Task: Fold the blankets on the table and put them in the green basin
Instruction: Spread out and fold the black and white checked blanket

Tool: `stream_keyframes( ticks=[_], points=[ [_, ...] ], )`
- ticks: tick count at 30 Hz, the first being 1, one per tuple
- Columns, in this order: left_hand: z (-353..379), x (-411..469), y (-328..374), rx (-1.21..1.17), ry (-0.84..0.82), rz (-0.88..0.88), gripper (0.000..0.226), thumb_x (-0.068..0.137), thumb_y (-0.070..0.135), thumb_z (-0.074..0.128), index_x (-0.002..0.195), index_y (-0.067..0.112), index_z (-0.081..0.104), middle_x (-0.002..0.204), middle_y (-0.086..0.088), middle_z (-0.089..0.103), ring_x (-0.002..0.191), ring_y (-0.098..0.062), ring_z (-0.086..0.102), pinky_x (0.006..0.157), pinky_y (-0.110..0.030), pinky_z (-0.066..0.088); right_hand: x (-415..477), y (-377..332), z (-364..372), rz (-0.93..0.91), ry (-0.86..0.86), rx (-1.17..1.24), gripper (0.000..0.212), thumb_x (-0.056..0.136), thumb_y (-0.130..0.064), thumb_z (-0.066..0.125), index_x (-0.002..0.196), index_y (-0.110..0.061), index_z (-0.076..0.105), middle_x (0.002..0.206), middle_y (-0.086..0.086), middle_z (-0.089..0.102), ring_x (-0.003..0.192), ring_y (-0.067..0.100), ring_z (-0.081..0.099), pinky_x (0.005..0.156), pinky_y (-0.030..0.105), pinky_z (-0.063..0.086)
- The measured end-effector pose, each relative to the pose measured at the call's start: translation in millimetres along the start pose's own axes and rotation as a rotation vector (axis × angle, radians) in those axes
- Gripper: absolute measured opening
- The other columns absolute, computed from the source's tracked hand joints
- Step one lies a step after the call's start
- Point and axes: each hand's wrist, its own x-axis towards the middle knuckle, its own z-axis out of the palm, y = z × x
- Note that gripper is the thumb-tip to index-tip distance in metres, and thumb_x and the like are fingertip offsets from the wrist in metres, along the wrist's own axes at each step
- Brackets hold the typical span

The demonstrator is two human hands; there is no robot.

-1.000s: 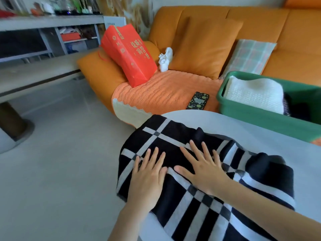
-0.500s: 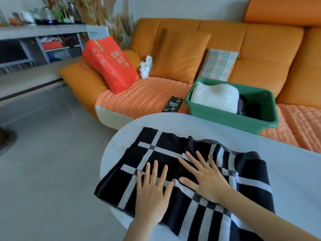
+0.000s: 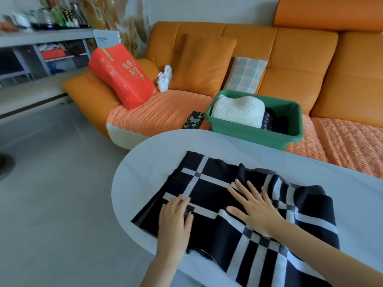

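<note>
A black blanket with white stripes (image 3: 219,189) lies spread on the white oval table (image 3: 145,162), rumpled at its right side. My left hand (image 3: 174,222) lies on its left part, fingers close together and slightly bent, beside a small label. My right hand (image 3: 255,210) presses flat on the middle with fingers spread. The green basin (image 3: 252,131) sits on the sofa just beyond the table's far edge. It holds a folded cream blanket (image 3: 238,110) and a dark folded one (image 3: 275,123) beside it.
An orange sofa (image 3: 290,65) runs behind the table, with a red bag (image 3: 122,75), a white figurine (image 3: 164,78), an orange cushion (image 3: 203,63), a plaid cushion (image 3: 244,75) and a dark phone (image 3: 192,120). Grey floor (image 3: 51,183) lies left; shelves (image 3: 41,48) stand far left.
My left hand slid left across the blanket and its fingers drew together. My right hand stayed flat on the middle. The view swung right, showing more of the table and basin.
</note>
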Motion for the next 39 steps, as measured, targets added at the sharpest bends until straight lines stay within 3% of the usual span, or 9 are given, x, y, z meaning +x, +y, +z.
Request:
stream_keyframes(
  ticks=[3,5,7,9,18,23,29,34,39],
  points=[
    [-28,-5,-21,-0.014,0.188,-0.139,0.037,0.086,0.017,0.064,0.122,0.013,0.059,0.120,-0.001,0.058,0.114,-0.024,0.051,0.097,-0.034,0.040,15,-27,-14,-0.075,0.111,0.063,0.094,0.071,-0.077,-0.021,0.149,-0.036,0.010,0.158,-0.012,0.000,0.146,0.017,0.004,0.119,0.040,0.004],
    [-45,-7,-35,-0.001,0.225,-0.246,0.034,0.084,0.017,0.067,0.117,0.014,0.062,0.109,-0.002,0.060,0.103,-0.026,0.052,0.088,-0.038,0.045,30,-56,-22,-0.181,0.138,0.173,0.057,0.096,-0.057,0.017,0.144,-0.030,0.033,0.155,-0.010,0.021,0.141,0.016,0.020,0.117,0.033,0.013],
    [-56,-10,-45,-0.017,0.191,-0.297,0.027,0.082,0.017,0.069,0.109,0.016,0.064,0.093,0.002,0.061,0.092,-0.025,0.056,0.079,-0.037,0.047,47,-89,-23,-0.311,0.111,0.282,0.037,0.098,-0.026,0.045,0.134,-0.026,0.050,0.148,-0.008,0.037,0.134,0.015,0.029,0.114,0.030,0.019],
    [-59,-12,-48,-0.074,0.120,-0.327,0.025,0.081,0.020,0.070,0.105,0.018,0.063,0.084,0.007,0.060,0.085,-0.021,0.057,0.074,-0.034,0.046,63,-122,-25,-0.395,0.070,0.350,0.035,0.094,-0.014,0.053,0.127,-0.023,0.058,0.138,-0.005,0.050,0.126,0.016,0.038,0.108,0.030,0.027],
    [-61,-10,-53,-0.091,0.082,-0.376,0.017,0.082,0.026,0.070,0.082,0.021,0.053,0.080,0.007,0.045,0.080,-0.015,0.052,0.065,-0.020,0.038,97,-165,-22,-0.508,-0.015,0.318,0.018,0.087,-0.016,0.064,0.105,-0.015,0.064,0.112,0.002,0.054,0.103,0.021,0.038,0.096,0.033,0.034],
    [-67,-7,-55,-0.141,0.101,-0.378,0.015,0.086,0.023,0.065,0.085,0.017,0.051,0.074,0.010,0.054,0.071,-0.009,0.053,0.056,-0.018,0.037,97,-165,-27,-0.551,0.069,0.403,0.013,0.084,-0.016,0.068,0.097,-0.015,0.065,0.101,0.000,0.060,0.093,0.014,0.041,0.088,0.026,0.036],
    [-80,-1,-53,-0.256,0.178,-0.380,0.008,0.086,0.015,0.065,0.083,0.016,0.057,0.072,0.010,0.060,0.071,-0.003,0.056,0.057,-0.014,0.038,99,-169,-17,-0.611,0.028,0.371,0.009,0.089,-0.019,0.063,0.094,-0.015,0.069,0.104,-0.003,0.056,0.097,0.016,0.034,0.093,0.023,0.030],
    [-86,4,-65,-0.275,0.250,-0.381,0.010,0.085,0.011,0.064,0.092,0.013,0.057,0.075,0.005,0.060,0.071,-0.009,0.056,0.058,-0.017,0.038,104,-179,-22,-0.527,0.240,0.583,0.009,0.088,-0.006,0.060,0.086,-0.013,0.065,0.089,-0.003,0.063,0.093,0.012,0.040,0.087,0.019,0.034],
    [-69,-8,-75,-0.091,0.206,-0.364,0.006,0.087,0.007,0.062,0.089,0.010,0.058,0.080,0.003,0.054,0.074,-0.016,0.052,0.061,-0.021,0.035,97,-183,8,-0.516,0.213,0.416,0.014,0.088,-0.013,0.062,0.102,-0.012,0.064,0.113,0.001,0.057,0.104,0.023,0.041,0.096,0.036,0.037]
  ],
)
